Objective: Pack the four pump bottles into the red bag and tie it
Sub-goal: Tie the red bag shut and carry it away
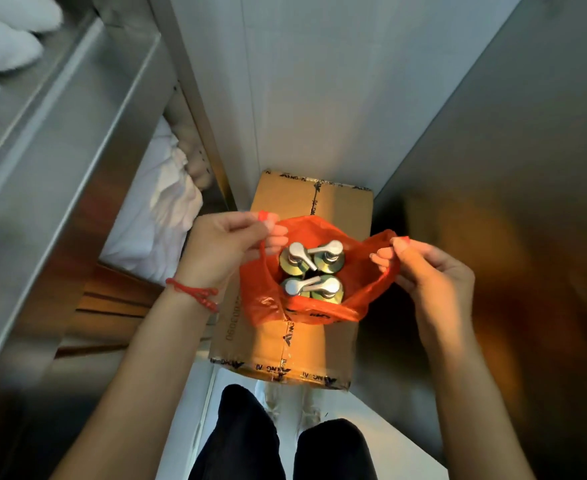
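Observation:
A red plastic bag [314, 308] stands open on a taped cardboard box [285, 351]. Inside it stand pump bottles [311, 268] with silver pump heads, packed close together; I see three pump heads clearly and the fourth is partly hidden. My left hand [224, 249] pinches the bag's left handle, pulling it up and outward. On the other side, my right hand [430, 271] grips the right handle at the bag's rim. The two handles are held apart, untied.
A steel shelf unit [60, 168] rises on the left, with white cloth [167, 216] bundled on a lower level. A steel panel [510, 202] closes the right side. A white wall [319, 81] lies behind the box. My legs in black trousers [278, 445] are below.

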{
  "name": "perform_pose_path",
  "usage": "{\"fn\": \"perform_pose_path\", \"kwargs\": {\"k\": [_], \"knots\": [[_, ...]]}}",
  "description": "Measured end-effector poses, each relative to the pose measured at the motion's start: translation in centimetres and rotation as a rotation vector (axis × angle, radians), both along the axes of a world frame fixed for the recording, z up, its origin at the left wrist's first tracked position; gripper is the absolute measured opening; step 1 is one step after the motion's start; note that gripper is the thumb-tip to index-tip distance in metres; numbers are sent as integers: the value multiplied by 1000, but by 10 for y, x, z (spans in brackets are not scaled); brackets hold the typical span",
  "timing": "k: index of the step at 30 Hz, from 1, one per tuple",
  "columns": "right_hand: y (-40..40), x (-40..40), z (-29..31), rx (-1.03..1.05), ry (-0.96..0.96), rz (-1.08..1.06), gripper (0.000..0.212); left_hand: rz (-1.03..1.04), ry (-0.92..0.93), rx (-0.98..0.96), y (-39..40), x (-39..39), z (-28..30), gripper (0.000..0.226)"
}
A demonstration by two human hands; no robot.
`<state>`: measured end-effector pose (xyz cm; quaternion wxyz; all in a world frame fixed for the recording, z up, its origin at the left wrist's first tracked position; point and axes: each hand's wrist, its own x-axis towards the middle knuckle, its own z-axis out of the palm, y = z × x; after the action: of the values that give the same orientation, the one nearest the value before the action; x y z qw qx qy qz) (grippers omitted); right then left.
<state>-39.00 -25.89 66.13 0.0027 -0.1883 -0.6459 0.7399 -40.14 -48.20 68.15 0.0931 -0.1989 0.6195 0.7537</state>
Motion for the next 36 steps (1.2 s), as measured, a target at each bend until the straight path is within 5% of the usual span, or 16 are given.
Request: {"fn": "perform_pose_path", "kwargs": {"k": [18,25,29,33,36], "knots": [[0,0,-9,280,224,113,15,24,338,-620,-6,12,-1,6],[-14,-16,-8,442,414,242,10,27,663,-875,21,-12,-14,6],[-22,-26,-9,476,452,306,10,-6,750,-748,33,-25,-23,3],[-30,-32,-9,481,436,394,9,-76,412,-249,48,-36,-30,17],[-35,-34,-8,445,379,429,9,-125,370,-168,55,-40,-36,25]]}}
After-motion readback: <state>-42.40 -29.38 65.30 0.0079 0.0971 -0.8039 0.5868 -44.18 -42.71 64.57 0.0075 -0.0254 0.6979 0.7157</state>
